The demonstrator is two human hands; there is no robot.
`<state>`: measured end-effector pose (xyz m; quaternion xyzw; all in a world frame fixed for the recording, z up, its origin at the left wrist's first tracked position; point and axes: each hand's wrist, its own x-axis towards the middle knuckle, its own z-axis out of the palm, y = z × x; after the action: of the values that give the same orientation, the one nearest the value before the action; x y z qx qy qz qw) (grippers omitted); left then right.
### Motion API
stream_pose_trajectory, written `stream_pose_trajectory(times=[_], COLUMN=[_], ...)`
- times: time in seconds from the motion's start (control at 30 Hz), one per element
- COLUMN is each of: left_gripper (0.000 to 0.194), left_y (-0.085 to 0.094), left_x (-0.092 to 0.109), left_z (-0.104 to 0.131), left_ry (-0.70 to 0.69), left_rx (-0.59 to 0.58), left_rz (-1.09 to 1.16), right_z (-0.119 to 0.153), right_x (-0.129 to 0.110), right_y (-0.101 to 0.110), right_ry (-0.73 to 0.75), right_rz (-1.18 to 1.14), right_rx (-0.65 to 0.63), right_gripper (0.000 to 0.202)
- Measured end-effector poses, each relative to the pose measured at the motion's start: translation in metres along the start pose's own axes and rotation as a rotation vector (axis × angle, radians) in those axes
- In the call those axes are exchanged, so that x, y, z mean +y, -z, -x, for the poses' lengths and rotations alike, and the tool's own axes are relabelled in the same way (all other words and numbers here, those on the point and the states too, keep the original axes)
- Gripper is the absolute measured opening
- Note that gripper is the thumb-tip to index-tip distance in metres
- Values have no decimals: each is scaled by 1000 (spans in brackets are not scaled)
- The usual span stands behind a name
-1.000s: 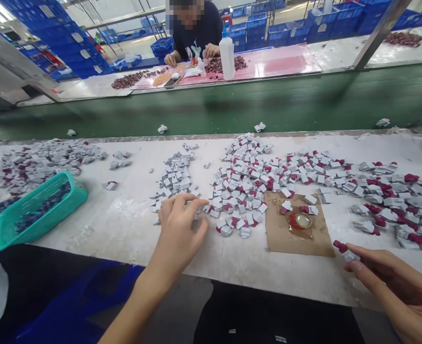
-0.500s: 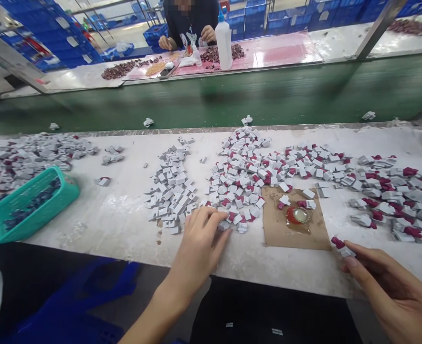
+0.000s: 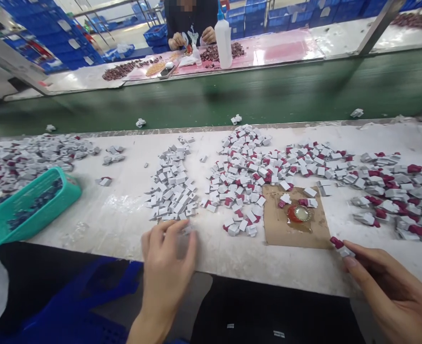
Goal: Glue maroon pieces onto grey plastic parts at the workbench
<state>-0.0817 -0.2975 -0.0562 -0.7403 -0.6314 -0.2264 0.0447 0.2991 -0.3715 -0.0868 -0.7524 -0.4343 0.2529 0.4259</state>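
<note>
My right hand [image 3: 379, 274], at the lower right, pinches a small grey-and-dark-red plastic piece [image 3: 342, 247] between thumb and fingers, red end pointing up and left. My left hand [image 3: 170, 253] is at the near side of a pile of plain grey plastic pieces [image 3: 175, 184]. Its fingers are curled, and a blurred small grey plastic piece [image 3: 187, 231] shows between thumb and fingertips. A pile of grey-and-red pieces [image 3: 239, 167] lies to its right. Between my hands is a brown cardboard square [image 3: 275, 229] with a round cap [image 3: 301, 214] in reddish wet liquid.
A green basket [image 3: 68, 191] with dark blue pieces stands at the left, beside another grey pile [image 3: 35, 155]. More grey-and-red pieces [image 3: 404, 191] lie at the right. Beyond a green conveyor belt [image 3: 182, 102] carrying several pieces, a co-worker [image 3: 193, 28] sits behind a white bottle [image 3: 223, 43].
My left hand has moved left from the grey-and-red pile to the front of the plain grey pile. My right hand holds its piece in place. The pieces on the belt have shifted left.
</note>
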Motion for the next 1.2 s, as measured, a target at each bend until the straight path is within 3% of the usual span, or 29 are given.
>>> stream_pose_trajectory(times=[0.1,0.2,0.47,0.6,0.8,0.97,1.2], left_gripper=[16,11,23,22,30,28,32], left_y=[-3,-6,5,3,-17,-30,-33], left_x=[-11,-8,14,25,47,62,65], left_z=[6,8,6,4,11,12,12], left_ry=[-30,-75,-76,-79,-163,-177,-142], left_rx=[46,49,8,-140,-338,-361,-367], left_rz=[-100,-87,287,411,603,650,687], right_z=[0,-4,-21,-29,-46,-51,-53], right_x=[-10,-11,-34,-47,-60,-66,-70], right_y=[-1,0,-12,-22,-29,-31,-31], right_ry=[-113,-99,58,144,159,153,155], right_rz=[-12,-64,-121,-118,-152,-171,-143], right_rx=[72,85,20,-16,-73,-89,-112], right_gripper=[36,39,29,23,19,17,17])
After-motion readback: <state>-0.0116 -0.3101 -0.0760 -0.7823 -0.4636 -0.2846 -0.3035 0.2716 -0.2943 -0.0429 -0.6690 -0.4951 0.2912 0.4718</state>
